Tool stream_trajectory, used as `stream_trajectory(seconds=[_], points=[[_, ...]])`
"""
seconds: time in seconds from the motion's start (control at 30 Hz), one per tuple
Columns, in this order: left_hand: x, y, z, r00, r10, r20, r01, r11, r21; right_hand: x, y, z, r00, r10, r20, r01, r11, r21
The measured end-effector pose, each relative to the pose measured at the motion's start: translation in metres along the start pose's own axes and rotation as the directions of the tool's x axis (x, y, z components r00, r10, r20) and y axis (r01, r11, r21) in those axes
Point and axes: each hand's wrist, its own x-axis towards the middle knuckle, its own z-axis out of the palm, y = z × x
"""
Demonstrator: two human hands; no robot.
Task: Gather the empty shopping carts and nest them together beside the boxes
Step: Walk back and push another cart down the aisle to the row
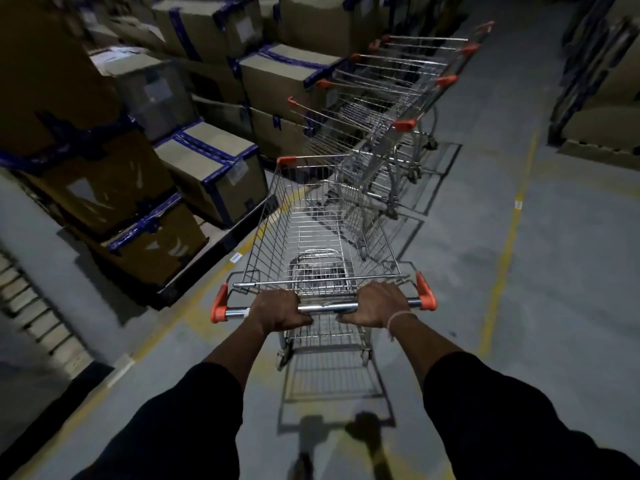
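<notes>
Both hands are closed around the steel handle bar (325,308) of an empty shopping cart (322,230). The left hand (278,311) wraps the bar left of its middle, and the right hand (375,304) wraps it right of the middle; each grip is full, with fingers curled over the bar. The cart stands on the grey floor (554,271), its front reaching toward the back of a row of nested carts (391,98) that stands just beside the stacked boxes (214,171) on the left.

The risk, as I judge it, is in the alignment. The row ahead runs at an angle up and to the right, while the held cart points more straight — so its nose seems to meet the last cart off-centre. If it is pushed like this, the basket may catch on the frame or wheels of the last cart and not slide under its rear flap. A hard push could also shove the whole row forward or swing it toward the boxes.

A second danger is on the left: the low box with blue tape sits near the front left corner (286,160) of the held cart, and a correction to that side could scrape it. The picture is dim and blurred — the exact gap I cannot tell.
</notes>
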Motion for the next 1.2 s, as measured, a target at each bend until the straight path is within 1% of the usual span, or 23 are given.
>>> stream_trajectory(seconds=[0.27,0.4,0.6,0.83,1.0,1.2], points=[[0.074,0.008,-0.030,0.996,-0.086,0.033,0.089,0.989,-0.120,0.075,0.057,-0.028,0.993,-0.106,-0.051,0.101,0.991,-0.085],[0.112,0.008,-0.046,0.992,-0.122,0.028,0.124,0.985,-0.123,0.119,0.080,-0.041,0.986,-0.152,-0.068,0.142,0.981,-0.131],[0.185,0.001,-0.074,0.982,-0.189,0.030,0.191,0.970,-0.148,0.199,0.119,-0.068,0.975,-0.219,-0.033,0.213,0.968,-0.133],[0.264,-0.003,-0.103,0.970,-0.242,0.038,0.245,0.956,-0.160,0.287,0.163,-0.095,0.969,-0.245,-0.001,0.243,0.960,-0.136],[0.311,-0.001,-0.117,0.961,-0.274,0.037,0.276,0.943,-0.184,0.336,0.194,-0.111,0.955,-0.298,0.012,0.296,0.942,-0.162],[0.361,0.000,-0.135,0.945,-0.325,0.027,0.324,0.930,-0.175,0.390,0.222,-0.135,0.940,-0.338,0.044,0.340,0.920,-0.194]])
